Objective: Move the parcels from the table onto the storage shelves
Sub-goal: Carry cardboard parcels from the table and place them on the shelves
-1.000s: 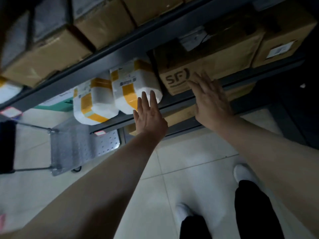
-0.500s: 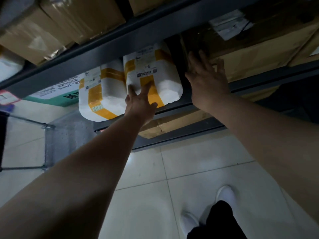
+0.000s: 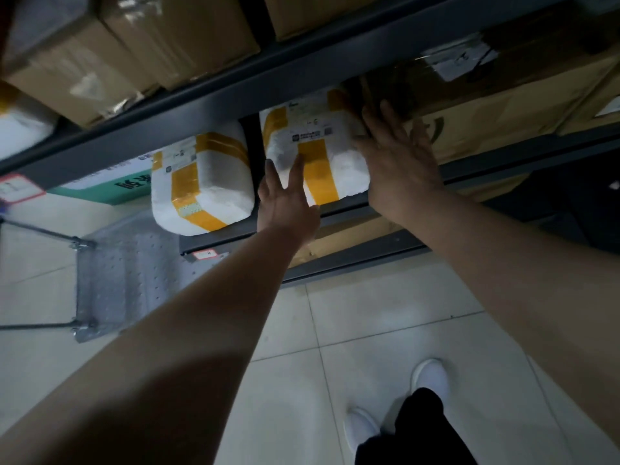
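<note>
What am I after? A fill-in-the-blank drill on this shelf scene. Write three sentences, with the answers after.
The left hand and right hand touch a white foam parcel banded with ____ tape.
A second foam parcel stands on the same shelf, to the ____ of the first.
The person's shoes are ____ in colour.
Missing words: yellow; left; white.

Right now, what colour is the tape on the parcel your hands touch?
Yellow-orange tape on the white parcel, best in the head view.
</note>
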`<state>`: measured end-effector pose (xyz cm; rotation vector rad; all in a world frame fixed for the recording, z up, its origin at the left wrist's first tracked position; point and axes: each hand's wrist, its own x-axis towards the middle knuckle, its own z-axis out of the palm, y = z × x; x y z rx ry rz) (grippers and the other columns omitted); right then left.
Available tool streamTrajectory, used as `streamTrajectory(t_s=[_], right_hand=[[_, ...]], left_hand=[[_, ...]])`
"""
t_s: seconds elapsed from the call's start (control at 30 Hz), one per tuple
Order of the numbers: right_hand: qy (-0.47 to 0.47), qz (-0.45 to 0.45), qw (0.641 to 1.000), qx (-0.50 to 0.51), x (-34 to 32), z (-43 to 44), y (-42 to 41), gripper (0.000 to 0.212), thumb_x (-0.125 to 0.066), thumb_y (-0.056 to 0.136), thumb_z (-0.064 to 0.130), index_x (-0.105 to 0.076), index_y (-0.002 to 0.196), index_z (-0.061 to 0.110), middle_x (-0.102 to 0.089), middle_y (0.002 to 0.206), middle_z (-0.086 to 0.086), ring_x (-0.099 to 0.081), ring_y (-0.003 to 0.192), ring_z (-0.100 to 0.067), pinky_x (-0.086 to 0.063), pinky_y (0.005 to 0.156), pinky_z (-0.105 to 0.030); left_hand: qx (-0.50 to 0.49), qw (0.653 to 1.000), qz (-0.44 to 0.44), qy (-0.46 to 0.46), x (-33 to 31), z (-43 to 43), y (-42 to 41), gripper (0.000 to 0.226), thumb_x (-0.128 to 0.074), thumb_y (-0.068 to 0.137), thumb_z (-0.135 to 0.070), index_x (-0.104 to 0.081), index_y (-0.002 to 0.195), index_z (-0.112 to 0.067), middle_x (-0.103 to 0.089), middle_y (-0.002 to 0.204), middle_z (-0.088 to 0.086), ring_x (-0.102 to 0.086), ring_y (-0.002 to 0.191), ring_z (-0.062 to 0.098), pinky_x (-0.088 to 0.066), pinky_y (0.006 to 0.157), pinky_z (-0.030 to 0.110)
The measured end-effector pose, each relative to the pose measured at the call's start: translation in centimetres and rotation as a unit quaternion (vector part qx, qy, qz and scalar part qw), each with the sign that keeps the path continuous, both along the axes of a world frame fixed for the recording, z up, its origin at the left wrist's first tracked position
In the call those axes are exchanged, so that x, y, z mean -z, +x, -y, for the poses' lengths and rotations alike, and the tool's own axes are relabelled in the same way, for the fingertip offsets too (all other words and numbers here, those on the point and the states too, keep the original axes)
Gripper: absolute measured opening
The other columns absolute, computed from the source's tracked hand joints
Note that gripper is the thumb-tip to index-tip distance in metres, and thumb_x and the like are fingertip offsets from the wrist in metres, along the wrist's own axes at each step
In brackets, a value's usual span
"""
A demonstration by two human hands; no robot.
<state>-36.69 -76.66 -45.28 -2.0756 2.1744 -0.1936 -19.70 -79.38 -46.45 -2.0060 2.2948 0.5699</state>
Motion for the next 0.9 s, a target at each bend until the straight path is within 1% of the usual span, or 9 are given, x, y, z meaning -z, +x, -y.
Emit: streamTrajectory(t_s=[0.13,0.33,0.43,0.57,0.63,0.67,0.73,0.83,0.9], right_hand=[[0.013,0.026,0.999,-0.045,-0.8,0.4,4.3,0.08,-0.06,0.078,0.004,-0.026,0.149,0.02,-0.005,0.161,-0.002,0.007,0.148,-0.02,0.004,0.117,-0.05],[0.024,0.019,0.993,-0.111,-0.7,1.7,11.9,0.082,-0.059,0.079,0.003,-0.022,0.15,0.018,-0.012,0.16,-0.004,0.005,0.148,-0.023,-0.001,0.118,-0.05],[0.037,0.026,0.99,-0.13,0.4,2.8,16.3,0.08,-0.053,0.082,0.004,-0.017,0.151,0.019,-0.017,0.159,-0.004,0.003,0.148,-0.022,-0.001,0.118,-0.052],[0.062,0.053,0.988,-0.129,2.1,4.5,20.7,0.087,-0.054,0.085,0.006,-0.005,0.153,0.026,-0.012,0.159,-0.005,0.0,0.148,-0.024,-0.007,0.118,-0.051],[0.075,0.054,0.987,-0.129,2.6,5.4,22.0,0.089,-0.055,0.087,0.01,0.001,0.153,0.03,-0.007,0.16,-0.007,-0.002,0.147,-0.026,-0.017,0.116,-0.049],[0.082,0.055,0.987,-0.127,2.7,5.9,22.5,0.09,-0.056,0.088,0.011,0.003,0.152,0.031,-0.005,0.16,-0.008,-0.003,0.147,-0.027,-0.021,0.114,-0.048],[0.094,0.059,0.986,-0.121,2.9,6.7,23.1,0.088,-0.056,0.089,0.014,0.004,0.152,0.032,0.0,0.161,-0.006,-0.007,0.147,-0.027,-0.028,0.111,-0.047],[0.105,0.085,0.986,-0.101,3.2,7.6,23.5,0.078,-0.055,0.093,0.026,-0.004,0.152,0.031,0.003,0.161,0.002,-0.018,0.143,-0.028,-0.034,0.107,-0.045],[0.096,0.107,0.985,-0.092,3.3,7.7,23.4,0.071,-0.052,0.095,0.035,-0.011,0.152,0.029,-0.001,0.161,0.004,-0.023,0.141,-0.028,-0.035,0.106,-0.045]], left_hand=[[-0.04,0.999,-0.003,-0.015,-1.1,-0.9,4.2,0.084,-0.058,0.091,-0.019,-0.004,0.154,-0.034,0.008,0.162,0.008,-0.001,0.148,0.034,-0.02,0.117,0.045],[-0.086,0.994,0.031,-0.066,-2.1,0.9,13.3,0.073,-0.056,0.09,-0.018,-0.02,0.153,-0.025,-0.001,0.162,0.013,-0.003,0.147,0.034,-0.019,0.118,0.047],[-0.105,0.992,0.043,-0.064,-1.5,2.2,17.4,0.077,-0.056,0.089,-0.015,-0.016,0.154,-0.025,0.002,0.162,0.014,-0.005,0.146,0.038,-0.021,0.117,0.049],[-0.149,0.989,0.001,-0.009,-0.5,4.4,21.5,0.087,-0.063,0.089,-0.015,-0.007,0.154,-0.033,0.007,0.161,0.018,-0.007,0.146,0.044,-0.023,0.114,0.052],[-0.156,0.987,-0.036,0.013,-0.2,5.5,22.8,0.089,-0.066,0.088,-0.016,-0.009,0.155,-0.03,-0.008,0.159,0.02,-0.021,0.143,0.042,-0.032,0.109,0.045],[-0.156,0.986,-0.055,0.015,0.0,6.0,23.3,0.088,-0.067,0.088,-0.015,-0.012,0.155,-0.029,-0.017,0.157,0.019,-0.029,0.139,0.04,-0.037,0.101,0.039],[-0.147,0.985,-0.09,0.007,0.3,6.8,23.8,0.085,-0.066,0.088,-0.013,-0.015,0.154,-0.027,-0.028,0.154,0.017,-0.038,0.134,0.037,-0.039,0.091,0.032],[-0.123,0.982,-0.138,0.027,0.8,7.2,23.6,0.076,-0.063,0.089,-0.009,-0.024,0.15,-0.032,-0.039,0.145,0.018,-0.048,0.124,0.039,-0.049,0.092,0.04],[-0.121,0.984,-0.133,0.021,1.0,7.3,23.2,0.071,-0.063,0.088,-0.008,-0.03,0.147,-0.032,-0.04,0.142,0.018,-0.049,0.122,0.039,-0.049,0.096,0.046]])
